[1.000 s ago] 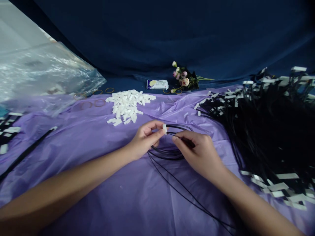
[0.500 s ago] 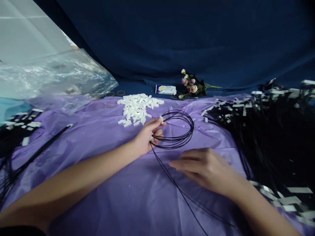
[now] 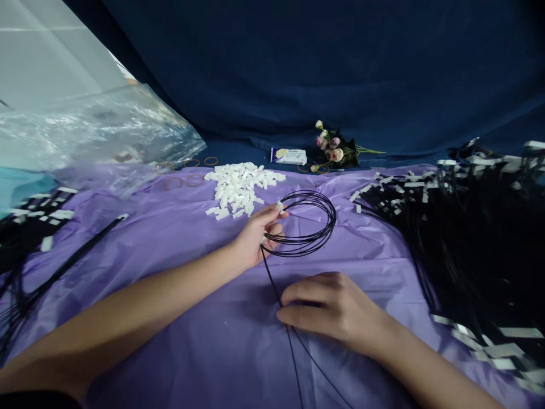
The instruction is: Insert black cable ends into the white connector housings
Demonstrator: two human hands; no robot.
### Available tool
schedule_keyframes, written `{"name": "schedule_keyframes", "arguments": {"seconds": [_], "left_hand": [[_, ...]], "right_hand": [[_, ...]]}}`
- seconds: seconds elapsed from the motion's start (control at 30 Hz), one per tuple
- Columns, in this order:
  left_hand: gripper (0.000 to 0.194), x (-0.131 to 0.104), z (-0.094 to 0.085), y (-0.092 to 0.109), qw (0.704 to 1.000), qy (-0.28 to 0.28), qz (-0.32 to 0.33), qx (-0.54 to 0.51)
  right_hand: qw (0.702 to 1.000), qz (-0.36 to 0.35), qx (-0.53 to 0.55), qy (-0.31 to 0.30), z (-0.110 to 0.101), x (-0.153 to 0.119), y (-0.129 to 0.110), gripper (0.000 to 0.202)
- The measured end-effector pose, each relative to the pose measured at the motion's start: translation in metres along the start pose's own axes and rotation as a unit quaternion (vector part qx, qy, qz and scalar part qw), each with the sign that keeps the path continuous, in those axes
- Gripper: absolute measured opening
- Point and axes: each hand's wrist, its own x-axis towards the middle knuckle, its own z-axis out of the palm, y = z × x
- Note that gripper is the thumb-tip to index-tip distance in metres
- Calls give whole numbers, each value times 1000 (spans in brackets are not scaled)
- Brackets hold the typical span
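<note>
A coil of thin black cable (image 3: 330,221) is held at its left side by my left hand (image 3: 259,233), whose fingers close round it near small white pieces. From that grip two cable ends (image 3: 293,352) run down toward the lower edge over the purple cloth. Lower right of the coil, my right hand (image 3: 332,307) pinches these loose strands between thumb and fingers. Just behind my left hand lies a pile of small white pieces (image 3: 238,187).
Black cables with white tags (image 3: 451,227) heap at the right; more (image 3: 42,216) lie at the left. Clear plastic (image 3: 140,130) covers the back left. A small packet (image 3: 288,156), rubber bands (image 3: 210,161) and artificial flowers (image 3: 334,150) lie along the back.
My right hand has moved down and left from beside the coil and closed on the loose cable strands, which are now drawn together. My left hand still holds the coil in nearly the same place.
</note>
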Motion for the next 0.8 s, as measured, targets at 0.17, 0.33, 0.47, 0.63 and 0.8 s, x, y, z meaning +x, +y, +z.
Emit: {"name": "schedule_keyframes", "arguments": {"seconds": [0.17, 0.33, 0.47, 0.63, 0.8], "left_hand": [[17, 1, -3, -1, 1000, -4, -5, -3], [23, 3, -5, 0, 999, -17, -31, -17], [24, 4, -7, 0, 998, -14, -37, -47], [24, 5, -8, 0, 998, -14, -36, -52], [23, 5, -7, 0, 998, -8, -40, -55]], "right_hand": [[999, 0, 30, 22, -1, 0, -2, 13], [995, -2, 79, 56, -10, -2, 0, 14], [986, 32, 139, 88, -10, -5, 1, 15], [980, 47, 162, 108, -11, -3, -2, 13], [985, 40, 133, 107, -11, -4, -2, 20]]}}
